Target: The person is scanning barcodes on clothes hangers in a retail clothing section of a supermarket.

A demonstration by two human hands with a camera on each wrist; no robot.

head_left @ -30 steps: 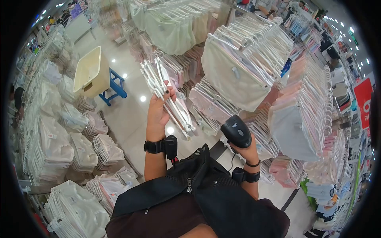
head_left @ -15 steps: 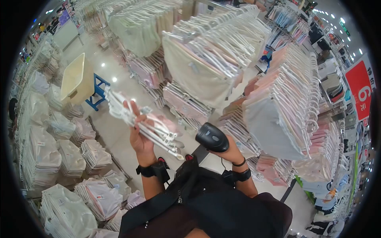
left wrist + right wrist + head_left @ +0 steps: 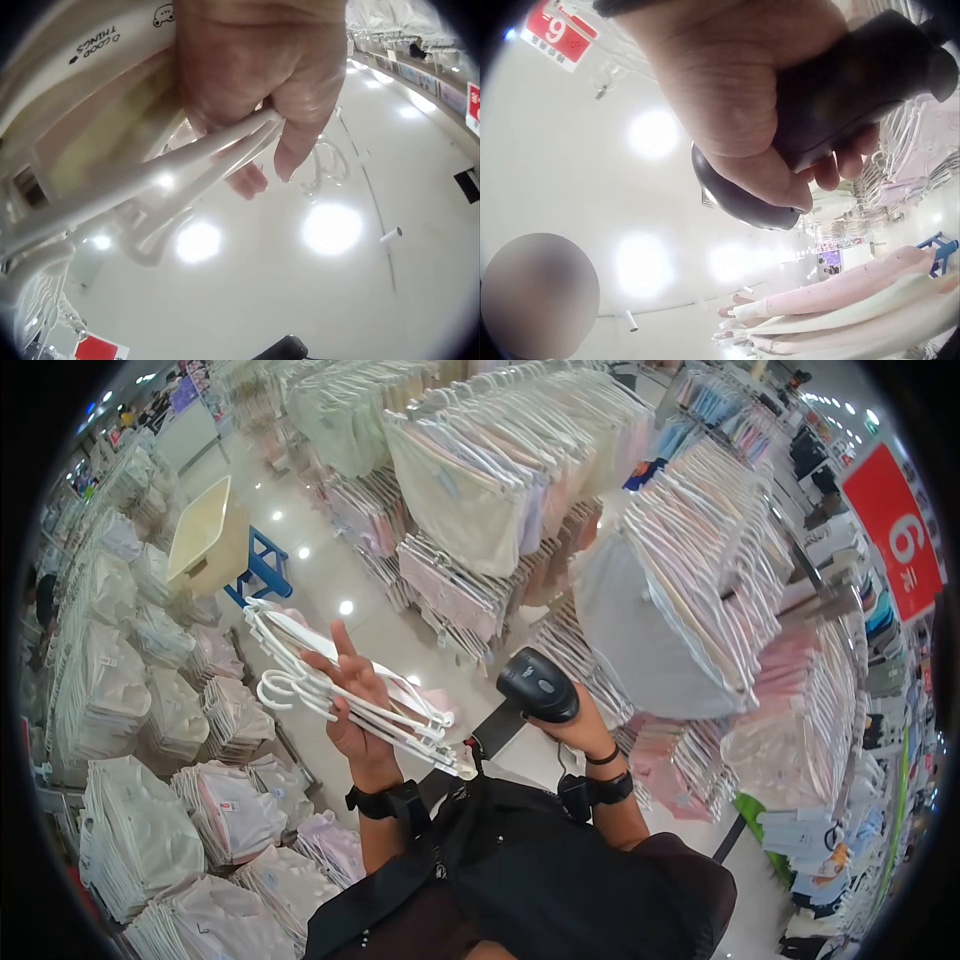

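Note:
My left hand (image 3: 360,685) holds a sheaf of white plastic clip hangers (image 3: 413,744) in front of the body, thumb on the near side, with some fingers raised beyond the bars. In the left wrist view, hanger bars (image 3: 150,180) pass under the thumb. A pale garment (image 3: 94,56) printed "GOOD THINGS" appears beside that hand. My right hand (image 3: 578,728) grips a black handheld barcode scanner (image 3: 538,685) by its handle, its rounded head pointing up and left. The right wrist view shows the thumb and fingers wrapped round the scanner's handle (image 3: 847,82).
Racks of pale underwear on white hangers (image 3: 460,480) stand ahead and to the right (image 3: 650,620), with more stacked along the left (image 3: 135,840). A cream tub (image 3: 210,530) sits on a blue stool (image 3: 262,565) in the aisle. A red price sign (image 3: 895,530) hangs at right.
The head view has turned to the right. My left hand has moved lower and left with the hangers, tilting them so their hooks show at the lower left. The right hand keeps its hold on the scanner.

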